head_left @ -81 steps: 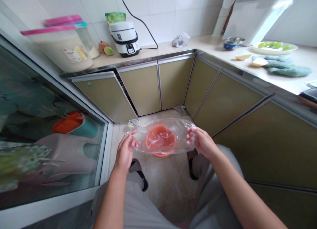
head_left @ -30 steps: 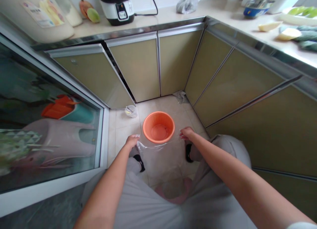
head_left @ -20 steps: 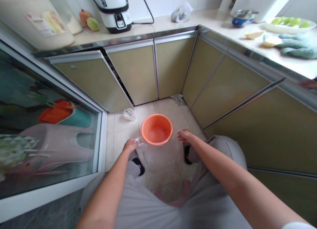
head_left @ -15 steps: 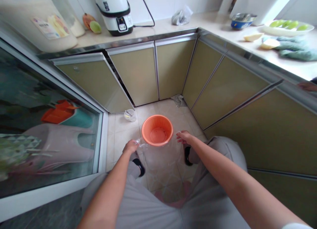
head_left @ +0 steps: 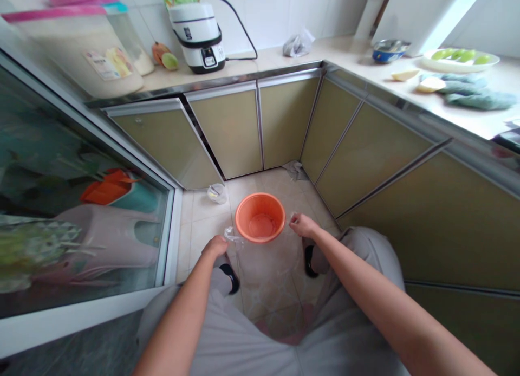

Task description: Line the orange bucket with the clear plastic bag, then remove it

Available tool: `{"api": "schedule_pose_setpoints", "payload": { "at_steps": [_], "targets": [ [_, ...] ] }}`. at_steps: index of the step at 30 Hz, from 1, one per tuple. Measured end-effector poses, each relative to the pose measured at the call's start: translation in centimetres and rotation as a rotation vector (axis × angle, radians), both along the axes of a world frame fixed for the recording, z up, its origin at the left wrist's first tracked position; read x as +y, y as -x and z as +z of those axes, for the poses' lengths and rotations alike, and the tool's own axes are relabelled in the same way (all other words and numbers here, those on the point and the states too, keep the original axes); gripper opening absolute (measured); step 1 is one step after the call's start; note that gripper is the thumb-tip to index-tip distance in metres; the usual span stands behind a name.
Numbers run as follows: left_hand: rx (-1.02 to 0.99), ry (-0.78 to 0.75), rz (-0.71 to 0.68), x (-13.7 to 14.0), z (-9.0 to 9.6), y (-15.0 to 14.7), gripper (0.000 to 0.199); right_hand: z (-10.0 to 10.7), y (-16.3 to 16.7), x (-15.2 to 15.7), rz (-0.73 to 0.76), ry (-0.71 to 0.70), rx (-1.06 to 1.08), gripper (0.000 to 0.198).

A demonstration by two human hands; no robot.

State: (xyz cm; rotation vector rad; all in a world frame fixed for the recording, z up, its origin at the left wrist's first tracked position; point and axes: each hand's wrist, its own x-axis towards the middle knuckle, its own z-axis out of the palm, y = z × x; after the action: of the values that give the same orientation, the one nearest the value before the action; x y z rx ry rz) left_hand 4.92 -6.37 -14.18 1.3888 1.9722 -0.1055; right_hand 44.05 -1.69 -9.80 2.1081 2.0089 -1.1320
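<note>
- Fingers point(head_left: 295, 224) of the right hand point(head_left: 305, 225) are curled in, with a bit of clear plastic bag point(head_left: 233, 235) pinched at the tips.
- Across from it, the left hand point(head_left: 216, 245) is curled too, but its back hides most of its fingers, so I can't tell if it grips. A crumpled end of the bag pokes out just beside it.
- Between the two hands, the bag is spread thin over the floor tiles point(head_left: 203, 213). It is so see-through that its edges are hard to find.
- To spread it well, it should help to hold both hands level and pull softly, as thin plastic could rip or slip.
- Just past the bag sits an orange basin point(head_left: 260, 204), upright. I can't tell if the bag touches its rim.
- Farther on are a small clear tub point(head_left: 217, 193) and a gray rag point(head_left: 293, 170).
- Farthest back, a white rice cooker point(head_left: 199, 40) stands on the counter point(head_left: 260, 67).
</note>
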Motion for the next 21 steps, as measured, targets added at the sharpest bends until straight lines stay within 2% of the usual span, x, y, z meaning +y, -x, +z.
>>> {"api": "schedule_pose_setpoints", "payload": {
  "at_steps": [5, 10, 12, 16, 18, 21],
  "targets": [
    [-0.133, -0.046, -0.120, -1.9, 0.1, -3.0, 0.023, 1.7, 1.9, -4.3, 0.278, 0.010, -0.105, 0.024],
    [-0.088, -0.050, -0.256, -4.1, 0.2, -5.8, 0.022, 0.9, 4.1, -8.8, 0.452, 0.197, -0.074, 0.027],
    [0.003, -0.081, -0.271, -4.4, 0.1, -6.6, 0.038, 0.0, 4.6, -9.2, 0.430, 0.231, -0.103, 0.034],
    [0.133, -0.081, -0.159, -4.5, -1.1, -7.1, 0.061, -2.5, 4.7, -8.2, 0.224, 0.098, -0.197, 0.061],
    [0.151, -0.002, -0.123, -4.4, -2.1, -6.9, 0.063, -3.8, 4.6, -7.6, 0.122, 0.075, -0.216, 0.072],
    [0.149, 0.117, -0.148, -4.2, -3.6, -6.4, 0.054, -5.7, 4.5, -7.2, 0.054, 0.134, -0.227, 0.080]
  ]
}}
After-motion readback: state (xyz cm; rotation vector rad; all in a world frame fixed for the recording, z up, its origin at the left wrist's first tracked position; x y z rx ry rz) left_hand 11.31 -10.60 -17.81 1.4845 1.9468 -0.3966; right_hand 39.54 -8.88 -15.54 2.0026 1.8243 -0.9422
